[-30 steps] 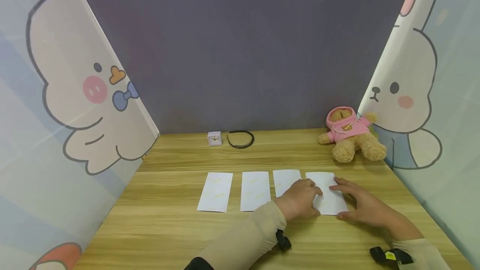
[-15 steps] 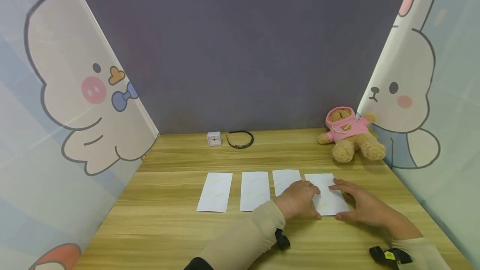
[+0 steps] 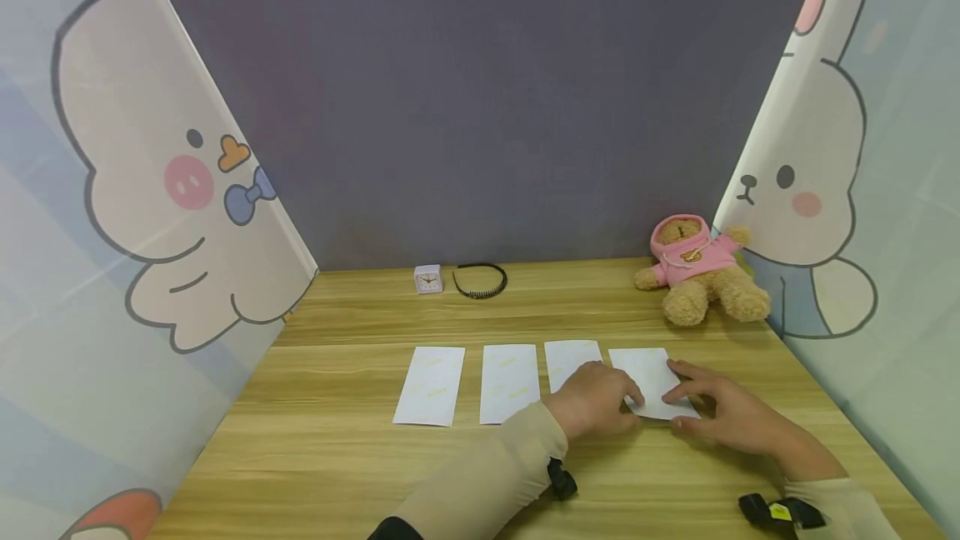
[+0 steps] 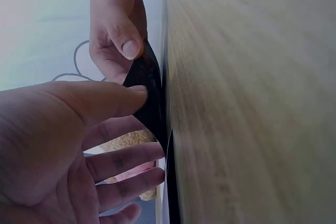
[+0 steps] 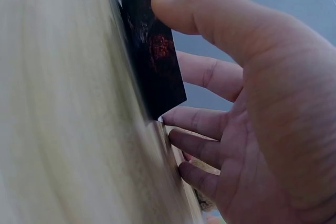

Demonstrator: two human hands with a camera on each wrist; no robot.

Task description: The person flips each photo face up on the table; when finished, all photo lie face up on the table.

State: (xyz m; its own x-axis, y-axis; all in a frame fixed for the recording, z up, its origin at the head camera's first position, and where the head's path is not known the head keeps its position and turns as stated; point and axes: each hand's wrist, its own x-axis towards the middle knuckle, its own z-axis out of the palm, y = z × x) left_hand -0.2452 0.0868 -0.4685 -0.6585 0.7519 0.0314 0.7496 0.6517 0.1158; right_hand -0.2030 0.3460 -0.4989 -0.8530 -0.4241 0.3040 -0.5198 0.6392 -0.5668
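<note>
Four white cards lie in a row, and the rightmost card (image 3: 647, 372) has its near edge tipped up. My left hand (image 3: 594, 400) pinches that card at its left side, my right hand (image 3: 726, 413) at its right side. In the left wrist view the card's dark underside (image 4: 149, 95) faces the left thumb, with the right hand (image 4: 116, 30) beyond. The right wrist view has the right thumb against the dark face (image 5: 152, 51) and the fingers behind. My left hand partly covers the third card (image 3: 570, 361); its printed side cannot be seen.
Left of the hands lie two more white cards, the first (image 3: 430, 386) and the second (image 3: 510, 382). Along the back of the wooden table (image 3: 315, 457) are a small clock (image 3: 428, 279), a black headband (image 3: 482, 294) and a teddy bear in pink (image 3: 693, 265).
The rightmost card's near edge has come up off the table between both hands, having lain flat before. The hands have shifted only slightly; the other cards have stayed put.
</note>
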